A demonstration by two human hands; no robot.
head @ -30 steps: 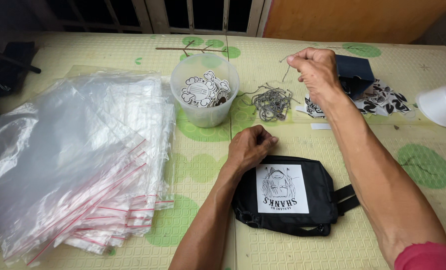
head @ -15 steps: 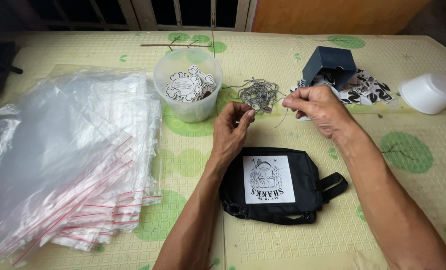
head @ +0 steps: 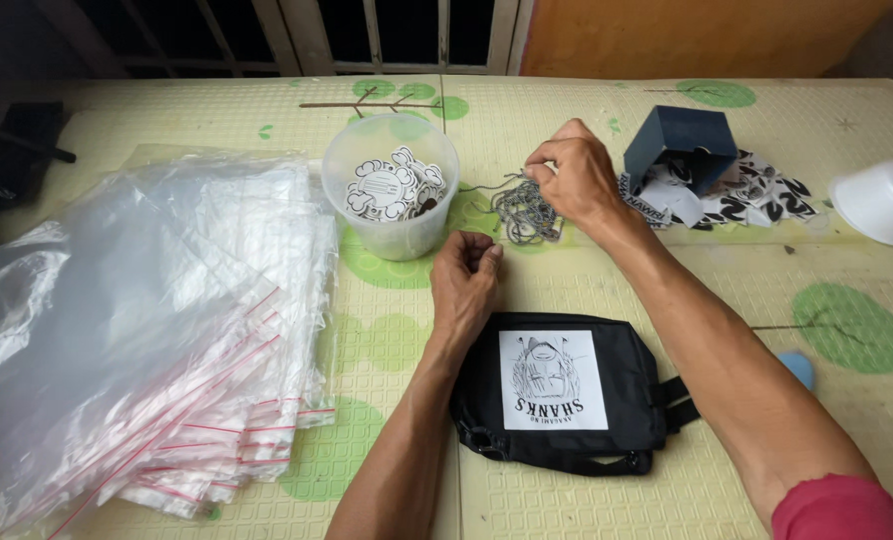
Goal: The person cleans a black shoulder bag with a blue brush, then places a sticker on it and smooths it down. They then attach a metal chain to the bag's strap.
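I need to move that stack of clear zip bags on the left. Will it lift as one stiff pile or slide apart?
The stack of clear zip bags would probably flop and sag: the film looks thin and wrinkled. It likely slides apart too, since the glossy sheets already lie fanned, red-striped edges staggered. It looks light for its size, so a push may shift only the top bags.

A home packing corner: a tabletop (head: 567, 500) under green-dotted vinyl by a barred window (head: 367, 30), clear zip bags (head: 137, 340) stacked left, a tub of stickers (head: 392, 195) far centre.
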